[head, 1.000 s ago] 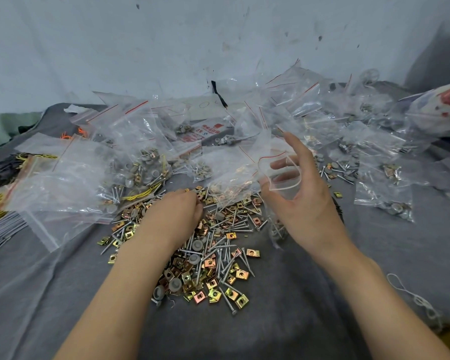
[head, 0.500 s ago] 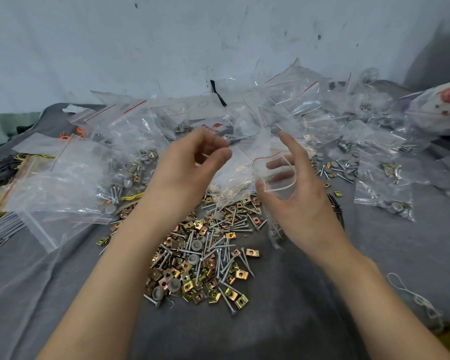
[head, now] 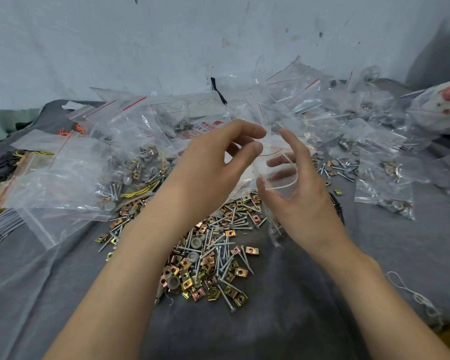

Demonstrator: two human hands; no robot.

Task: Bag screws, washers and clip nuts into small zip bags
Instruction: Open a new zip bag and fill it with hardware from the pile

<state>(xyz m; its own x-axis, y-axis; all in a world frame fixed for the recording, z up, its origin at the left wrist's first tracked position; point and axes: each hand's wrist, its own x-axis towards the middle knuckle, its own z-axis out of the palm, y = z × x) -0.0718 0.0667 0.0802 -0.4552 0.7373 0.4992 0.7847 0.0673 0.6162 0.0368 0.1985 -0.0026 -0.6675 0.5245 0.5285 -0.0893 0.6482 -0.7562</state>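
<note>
1. A grey cloth (head: 361, 268) is lying across the whole work surface and running back to a scuffed white wall (head: 140, 48).
2. A drift of clear zip bags (head: 320, 120) with red seal lines is piling up along the back and right of the cloth. Many are holding screws and grey washers, though much of what is inside is too blurred to name.
3. At left, larger zip bags (head: 70, 178) are slumping over one another. Those nearest the centre are carrying grey washers, screws and a few clip nuts.
4. A loose pile (head: 213, 258) of gold clip nuts, silver screws and grey washers is spreading over the middle of the cloth, between and beneath the two forearms.
5. The right hand (head: 304, 203) is holding a small zip bag (head: 276, 178) above the far edge of that pile. The thumb is pressing the near lip and the fingers (head: 294, 149) are curling behind the far one, so the mouth is gaping in a wide oval. The bag's lower end is hanging under the palm, and its contents cannot be told.
6. The left hand (head: 208, 170) is hovering just beside the bag's mouth, its fingers curling with thumb and forefinger close together at the rim. Whether they are pinching a part cannot be told.
7. One filled small bag (head: 385, 201) is lying on its own at right, with washers and screws bunching in its lower corner.
8. A white cord (head: 416, 297) is looping on the cloth near the right forearm.
</note>
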